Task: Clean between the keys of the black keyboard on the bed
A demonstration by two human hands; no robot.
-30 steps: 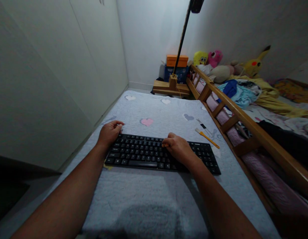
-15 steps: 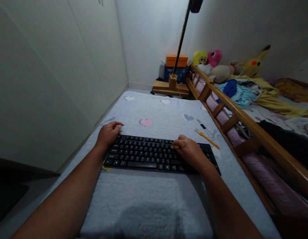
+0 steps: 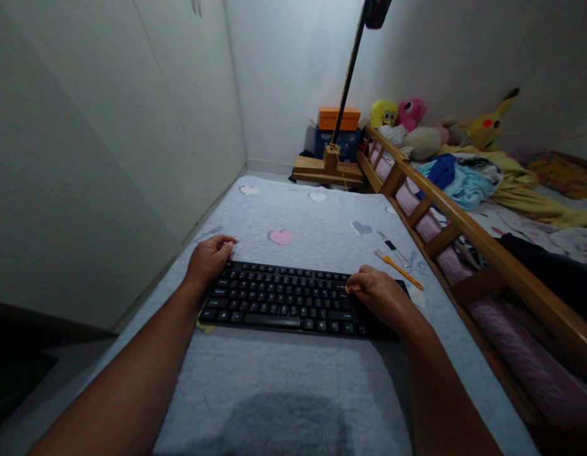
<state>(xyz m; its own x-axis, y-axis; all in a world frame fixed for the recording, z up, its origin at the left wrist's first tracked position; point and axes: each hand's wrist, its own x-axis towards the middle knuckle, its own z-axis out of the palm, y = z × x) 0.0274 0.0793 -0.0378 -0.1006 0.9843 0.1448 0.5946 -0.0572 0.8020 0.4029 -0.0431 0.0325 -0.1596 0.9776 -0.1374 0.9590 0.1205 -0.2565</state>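
A black keyboard [image 3: 288,301] lies flat on a pale blue blanket [image 3: 293,380] with heart shapes. My left hand [image 3: 208,259] grips the keyboard's far left corner, fingers curled over its edge. My right hand [image 3: 381,294] rests on the keyboard's right end with fingers closed in a pinch on a small orange-tipped thing that I cannot make out. The right end of the keyboard is hidden under that hand.
A yellow-handled brush [image 3: 397,267] and a small dark tool [image 3: 392,246] lie on the blanket right of the keyboard. A wooden bed rail [image 3: 468,231] runs along the right, with clothes and plush toys [image 3: 483,126] behind it. A pole on a wooden stand [image 3: 328,168] and boxes [image 3: 338,123] stand at the far end.
My right hand has slid from the keyboard's middle to its right end, still pinched. My left hand stays on the left corner.
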